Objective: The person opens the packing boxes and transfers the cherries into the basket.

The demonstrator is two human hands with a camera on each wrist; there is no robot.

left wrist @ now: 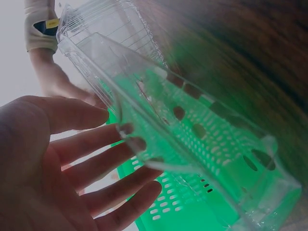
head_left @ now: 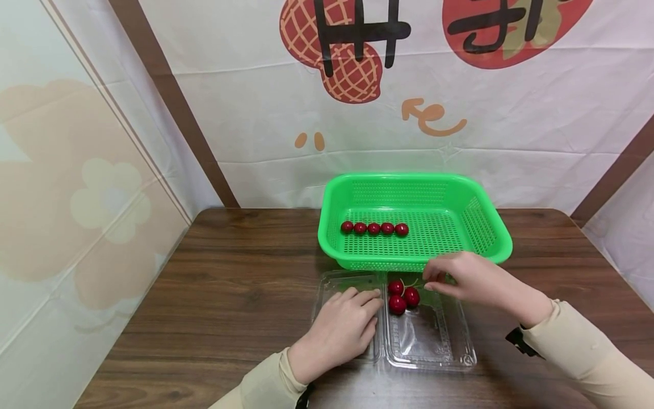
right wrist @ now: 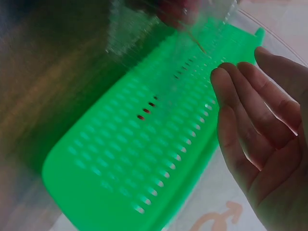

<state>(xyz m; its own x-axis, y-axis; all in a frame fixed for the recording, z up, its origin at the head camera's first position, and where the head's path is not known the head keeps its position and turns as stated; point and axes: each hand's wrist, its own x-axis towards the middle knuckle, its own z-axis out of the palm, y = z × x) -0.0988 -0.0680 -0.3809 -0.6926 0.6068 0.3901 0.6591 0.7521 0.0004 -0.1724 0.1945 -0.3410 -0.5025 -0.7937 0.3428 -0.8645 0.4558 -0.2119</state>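
Three red cherries (head_left: 397,304) with thin green stems lie together near the hinge side of the right half of a clear plastic clamshell box (head_left: 429,359). My left hand (head_left: 341,328) rests over the box's left half, its fingertips at the middle ridge; in the left wrist view its fingers (left wrist: 118,144) are spread beside the clear wall. Just right of the cherries, my right hand (head_left: 462,278) hangs over the box's back edge, fingers bent loosely. The right wrist view shows nothing between those fingers (right wrist: 240,91), and the cherry stem (right wrist: 195,41) is apart from them.
Behind the box stands a green perforated basket (head_left: 501,238), right up against its back edge. Inside, several more cherries (head_left: 374,228) sit in a row toward the left. The brown wooden table (head_left: 214,295) meets a printed cloth wall (head_left: 265,176) at the back.
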